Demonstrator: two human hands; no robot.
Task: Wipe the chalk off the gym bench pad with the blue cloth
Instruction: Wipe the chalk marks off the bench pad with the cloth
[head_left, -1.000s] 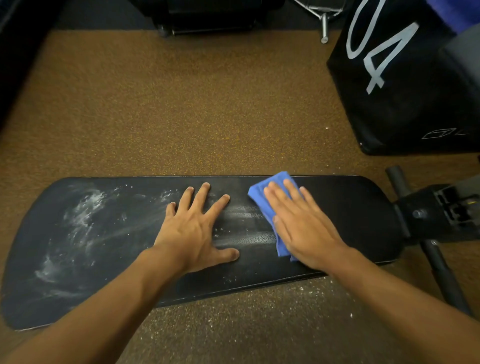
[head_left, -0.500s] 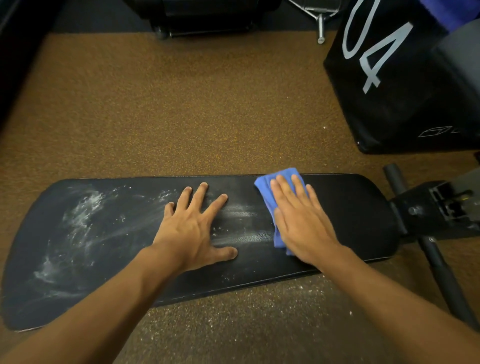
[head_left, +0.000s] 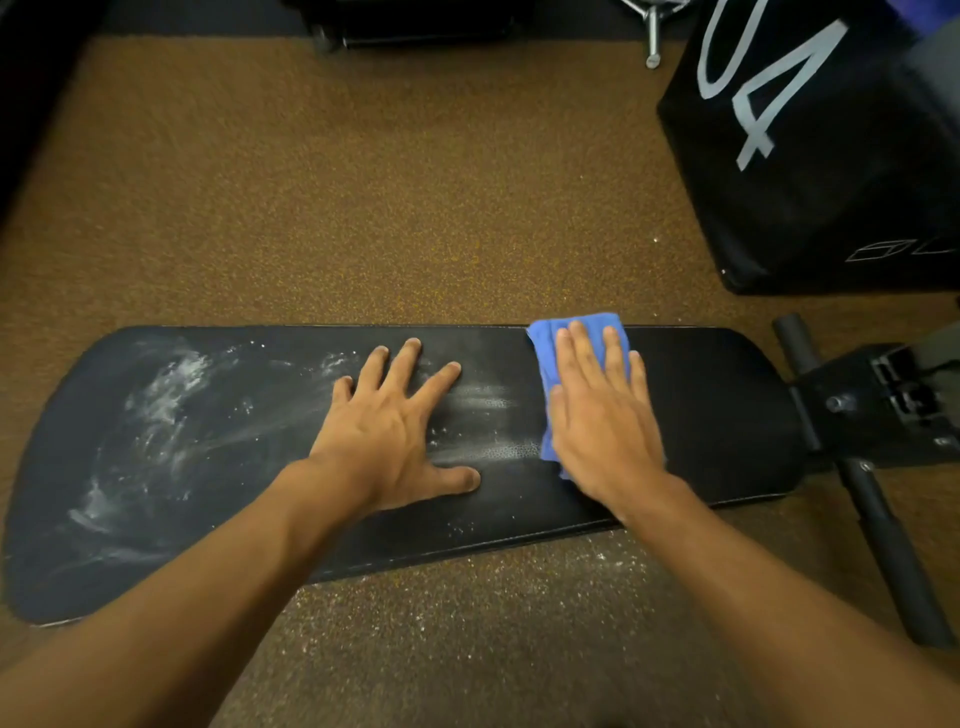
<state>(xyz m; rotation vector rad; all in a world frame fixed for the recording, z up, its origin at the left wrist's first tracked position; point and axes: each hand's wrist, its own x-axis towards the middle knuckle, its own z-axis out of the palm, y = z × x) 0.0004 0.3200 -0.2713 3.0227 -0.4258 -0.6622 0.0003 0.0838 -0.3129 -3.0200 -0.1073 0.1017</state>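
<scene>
The black bench pad (head_left: 717, 415) lies crosswise in front of me. White chalk smears (head_left: 161, 395) cover its left part, and fainter streaks (head_left: 485, 402) lie between my hands. My left hand (head_left: 395, 436) rests flat on the middle of the pad, fingers spread, holding nothing. My right hand (head_left: 602, 415) presses flat on the folded blue cloth (head_left: 543, 338), which sits at the pad's far edge, right of centre. The hand hides most of the cloth. To the right of the cloth the pad looks dark and free of chalk.
The bench's black frame and bars (head_left: 883, 519) stick out at the right end of the pad. A black box marked "04" (head_left: 810, 156) stands on the brown speckled floor (head_left: 363, 208) at back right. Chalk dust (head_left: 519, 597) speckles the floor in front of the pad.
My right hand has pushed the blue cloth away from me and a little to the right, up to the pad's far edge. My left hand has stayed in place.
</scene>
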